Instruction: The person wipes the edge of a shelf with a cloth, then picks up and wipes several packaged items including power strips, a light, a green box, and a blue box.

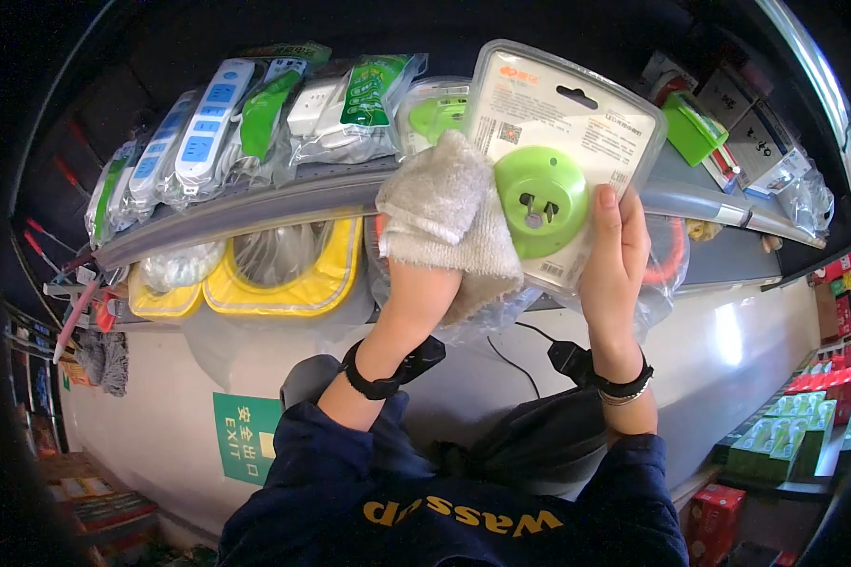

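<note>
My right hand [617, 262] grips the lower right edge of a blister-packed green plug-in night light [553, 181], thumb on its front. Two plug prongs stand out of the round green body, and the card behind it bears printed writing. Over my left hand [420, 290] hangs a grey-white terry cloth [443, 205], which hides the fingers. The cloth touches or overlaps the left side of the pack. Both hands are above the front edge of a shelf. Behind the cloth, a similar green item in a clear pack [436, 110] rests on the shelf.
Bagged power strips [209, 127] and a bagged white socket unit [344, 106] line the shelf. A clear curved price rail [241, 216] runs along its front. Yellow wrapped rings [284, 298] lie below. At right are a green box [691, 127] and cartons [759, 142]. A green exit sign [245, 436] marks the floor.
</note>
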The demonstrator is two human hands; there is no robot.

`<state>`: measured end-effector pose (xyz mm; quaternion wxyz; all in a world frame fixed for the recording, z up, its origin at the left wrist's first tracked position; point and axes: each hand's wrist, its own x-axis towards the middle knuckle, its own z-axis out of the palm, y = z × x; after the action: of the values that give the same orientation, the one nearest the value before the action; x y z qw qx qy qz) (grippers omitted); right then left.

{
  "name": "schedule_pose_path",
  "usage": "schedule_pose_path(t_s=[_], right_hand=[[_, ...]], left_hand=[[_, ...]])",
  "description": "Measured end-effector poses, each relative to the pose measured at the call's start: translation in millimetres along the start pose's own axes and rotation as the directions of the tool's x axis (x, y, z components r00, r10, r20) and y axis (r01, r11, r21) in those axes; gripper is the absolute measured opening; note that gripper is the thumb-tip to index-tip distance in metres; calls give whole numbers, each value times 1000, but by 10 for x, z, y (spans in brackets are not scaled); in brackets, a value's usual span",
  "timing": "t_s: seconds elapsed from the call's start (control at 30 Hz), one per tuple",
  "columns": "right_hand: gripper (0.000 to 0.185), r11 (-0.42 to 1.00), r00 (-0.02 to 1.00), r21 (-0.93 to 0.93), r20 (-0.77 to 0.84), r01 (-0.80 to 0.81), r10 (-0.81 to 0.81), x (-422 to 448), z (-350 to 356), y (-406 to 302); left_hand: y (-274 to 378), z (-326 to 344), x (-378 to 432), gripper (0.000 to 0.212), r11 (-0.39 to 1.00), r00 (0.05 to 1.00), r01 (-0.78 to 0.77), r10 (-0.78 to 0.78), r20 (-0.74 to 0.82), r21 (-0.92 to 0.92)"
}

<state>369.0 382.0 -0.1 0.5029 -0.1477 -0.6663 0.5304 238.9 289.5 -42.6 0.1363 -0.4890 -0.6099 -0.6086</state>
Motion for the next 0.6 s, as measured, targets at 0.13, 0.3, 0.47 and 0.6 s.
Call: schedule_pose_path(t_s=[0.13,0.3,0.47,0.6], right_hand=[[36,993,998,-114,-29,43,-47,-12,-47,35],[29,956,998,-289,56,51,-36,40,-96,-149],[26,899,937,-435,333,57,101,-37,-116,-252],[26,938,909,-347,388,-9,152,-28,-115,-238]], left_hand=[[-11,-60,69,44,992,992,-103,96,84,75],[-26,-35,71,43,981,990,-132,124,70,140],[-166,-73,81,40,954,987,-143,158,-36,262],[-154,-118,135,37,992,997,-36,44,-65,122]])
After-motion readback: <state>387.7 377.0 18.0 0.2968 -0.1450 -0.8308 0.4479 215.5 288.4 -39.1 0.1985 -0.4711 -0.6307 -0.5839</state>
